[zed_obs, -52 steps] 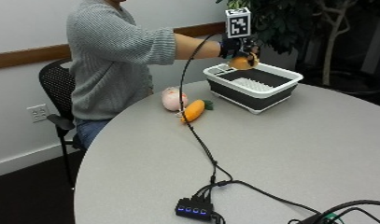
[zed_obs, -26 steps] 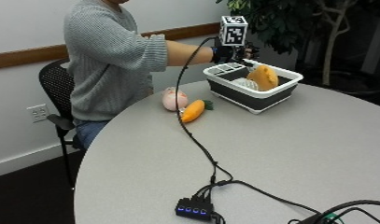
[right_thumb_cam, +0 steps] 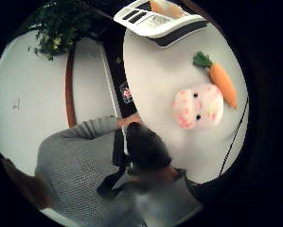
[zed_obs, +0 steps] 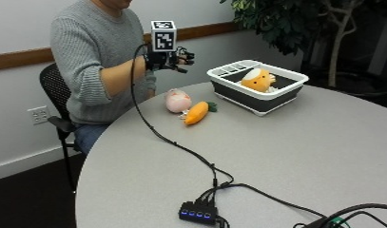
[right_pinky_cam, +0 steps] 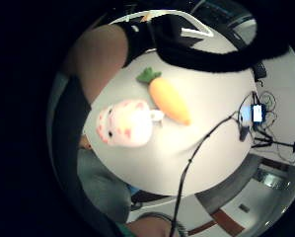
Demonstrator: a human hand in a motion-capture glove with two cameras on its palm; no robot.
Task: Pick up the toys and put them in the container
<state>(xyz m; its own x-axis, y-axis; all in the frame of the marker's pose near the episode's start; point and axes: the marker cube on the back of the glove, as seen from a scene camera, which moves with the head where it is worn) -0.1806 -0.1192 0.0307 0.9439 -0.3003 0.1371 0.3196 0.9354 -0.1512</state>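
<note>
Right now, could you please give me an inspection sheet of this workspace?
Surface: round grey table.
Job's things: orange plush toy in the white container; pink plush toy and plush carrot side by side on the table.
Clutter: nothing seen.
Grippers: gloved right hand raised above the table, fingers relaxed, holding nothing.
Cables: black cable to a small hub.
Surroundings: black chair, potted plant.

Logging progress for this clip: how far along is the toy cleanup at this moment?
About a third done. An orange plush toy already lies in the container. The gloved right hand hangs above the table, open, holding nothing. Left to do: the pink plush toy and the carrot toy, both on the table beside the container.
</note>
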